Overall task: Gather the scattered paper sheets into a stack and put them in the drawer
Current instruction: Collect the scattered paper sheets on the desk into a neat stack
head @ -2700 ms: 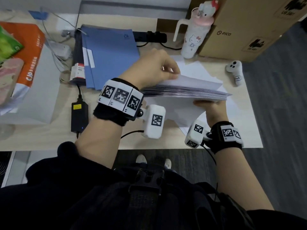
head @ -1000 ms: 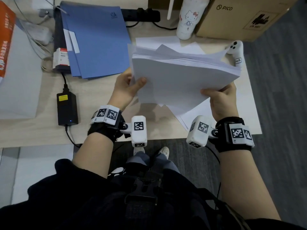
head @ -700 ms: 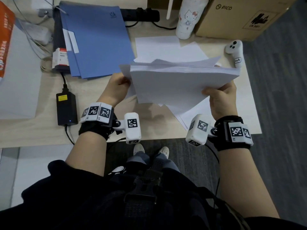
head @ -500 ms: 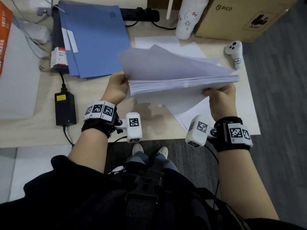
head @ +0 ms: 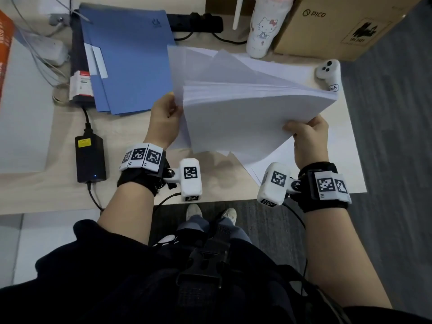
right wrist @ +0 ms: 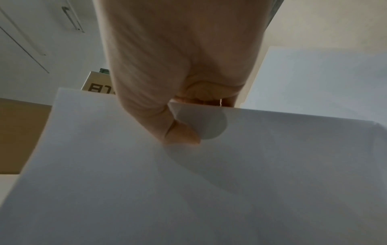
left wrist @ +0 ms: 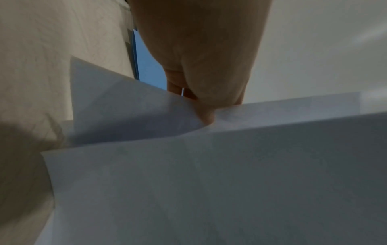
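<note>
The paper stack is gripped at opposite edges by left hand and right hand, held above the desk, apparently for squaring.

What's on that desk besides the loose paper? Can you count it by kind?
Blue folders: 1 pile, count unclear
Black power brick: 1
Black power strip: 1
White cartoon bottle: 1
Cardboard box: 1
White controller: 1
Paper stack in both hands: 1
Total: 7
</note>
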`<state>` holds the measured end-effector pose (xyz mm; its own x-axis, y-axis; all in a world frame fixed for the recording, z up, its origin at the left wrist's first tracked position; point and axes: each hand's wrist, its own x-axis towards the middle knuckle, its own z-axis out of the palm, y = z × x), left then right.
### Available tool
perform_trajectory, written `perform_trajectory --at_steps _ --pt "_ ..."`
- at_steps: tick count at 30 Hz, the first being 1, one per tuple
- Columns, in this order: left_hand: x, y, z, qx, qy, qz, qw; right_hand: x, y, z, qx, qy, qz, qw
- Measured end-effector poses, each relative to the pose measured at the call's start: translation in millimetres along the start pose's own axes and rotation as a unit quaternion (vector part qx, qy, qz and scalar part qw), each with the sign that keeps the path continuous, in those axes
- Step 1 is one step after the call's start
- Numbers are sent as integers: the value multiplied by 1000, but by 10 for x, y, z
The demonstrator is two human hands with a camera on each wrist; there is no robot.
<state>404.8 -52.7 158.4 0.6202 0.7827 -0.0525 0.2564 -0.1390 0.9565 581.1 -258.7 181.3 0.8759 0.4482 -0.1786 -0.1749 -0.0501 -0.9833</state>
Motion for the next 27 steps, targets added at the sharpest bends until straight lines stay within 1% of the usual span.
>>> perform_trajectory --at_steps 2,3,8,10,13,16,20,22,25,27 --pt "12 35 31 -25 20 -12 999 -1 10 -6 -13 -7 5 1000" --pt "9 69 47 -34 30 -2 999 -1 20 -6 -15 -10 7 1000" --pt "-26 265 107 -56 82 79 992 -6 68 27 3 -22 6 1000" --pt "3 317 100 -51 83 111 989 24 71 32 5 -19 7 1000" --pt "44 384 51 -7 86 163 983 62 83 20 15 -15 9 1000" --pt "98 439 2 12 59 200 978 76 102 4 25 -17 11 999" --pt "164 501 -86 34 7 203 979 85 87 12 32 -14 11 999" --pt "208 540 -119 47 -30 189 980 91 85 19 34 -8 13 999" --pt "285 605 -168 41 -72 137 987 113 97 15 33 -6 13 999" --pt "304 669 -182 24 -100 127 987 123 110 3 28 -7 13 1000"
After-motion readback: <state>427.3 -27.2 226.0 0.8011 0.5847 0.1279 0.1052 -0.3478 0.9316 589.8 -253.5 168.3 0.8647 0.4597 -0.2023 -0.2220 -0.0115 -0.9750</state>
